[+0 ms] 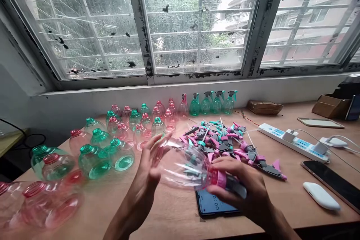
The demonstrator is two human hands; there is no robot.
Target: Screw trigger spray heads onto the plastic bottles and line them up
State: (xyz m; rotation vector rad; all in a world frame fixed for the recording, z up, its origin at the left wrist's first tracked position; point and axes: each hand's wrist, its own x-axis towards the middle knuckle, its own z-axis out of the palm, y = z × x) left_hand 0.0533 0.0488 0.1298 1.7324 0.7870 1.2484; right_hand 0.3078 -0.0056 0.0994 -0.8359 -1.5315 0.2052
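Note:
A clear pink spray bottle [180, 168] is tilted on its side above the table, its base to the left and its neck to the right. My left hand [144, 180] cups the base, fingers along the far side and thumb at the near side. My right hand [247, 183] is closed around the neck end, thumb and fingers on the pink collar of the trigger sprayer [222, 180]. Part of the sprayer is hidden by the fingers. Behind the bottle lies a pile of pink, teal and grey trigger sprayers [219, 138].
Open pink and green bottles [122, 153] cover the left side. Several bottles with sprayers [206, 103] stand by the wall. A phone showing a timer [213, 202] lies under my right hand. Rightward are a power strip [292, 140], a dark phone [332, 180] and a white case [322, 196].

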